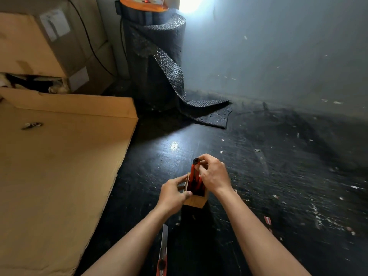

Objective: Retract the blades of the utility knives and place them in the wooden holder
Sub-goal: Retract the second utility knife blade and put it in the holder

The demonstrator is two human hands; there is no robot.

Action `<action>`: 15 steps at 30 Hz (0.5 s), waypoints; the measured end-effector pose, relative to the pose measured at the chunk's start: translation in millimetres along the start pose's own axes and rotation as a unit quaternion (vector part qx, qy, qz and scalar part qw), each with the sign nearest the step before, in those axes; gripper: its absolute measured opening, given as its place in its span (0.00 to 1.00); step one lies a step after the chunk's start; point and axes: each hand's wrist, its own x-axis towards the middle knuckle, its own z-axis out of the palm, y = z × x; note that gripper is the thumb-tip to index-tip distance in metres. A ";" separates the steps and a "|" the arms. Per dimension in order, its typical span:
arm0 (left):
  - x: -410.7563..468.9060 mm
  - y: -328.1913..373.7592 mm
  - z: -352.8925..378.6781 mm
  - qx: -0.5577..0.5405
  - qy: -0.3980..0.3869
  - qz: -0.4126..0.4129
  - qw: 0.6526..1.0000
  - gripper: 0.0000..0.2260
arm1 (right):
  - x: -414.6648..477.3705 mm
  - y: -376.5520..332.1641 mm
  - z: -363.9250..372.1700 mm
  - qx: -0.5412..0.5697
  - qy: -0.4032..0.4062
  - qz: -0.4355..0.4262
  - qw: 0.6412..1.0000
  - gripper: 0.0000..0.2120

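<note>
A small wooden holder (196, 202) stands on the dark floor in front of me. My left hand (173, 194) grips its left wall and front rim. My right hand (213, 173) pinches the black top end of a red utility knife (193, 172) that stands upright in the holder. Other red knife bodies (199, 185) show inside the holder beside it. Another red utility knife (162, 253) lies on the floor between my forearms, its blade extended and pointing away from me.
A large flat cardboard sheet (59, 166) covers the floor at left, with stacked boxes (39, 46) behind it. A roll of black bubble wrap (157, 62) stands at the back, its loose end trailing over the floor. The wall (278, 56) rises at right. Paper scraps litter the floor.
</note>
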 end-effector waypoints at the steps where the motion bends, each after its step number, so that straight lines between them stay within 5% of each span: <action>1: 0.5 -0.6 0.0 -0.005 0.001 -0.001 1.000 0.30 | 1.3 -1.6 0.1 -0.005 0.002 0.002 1.000 0.04; 15: -26.3 19.0 -9.0 0.051 0.042 0.039 0.997 0.25 | -28.2 -21.5 -31.0 -0.042 0.029 -0.038 0.998 0.08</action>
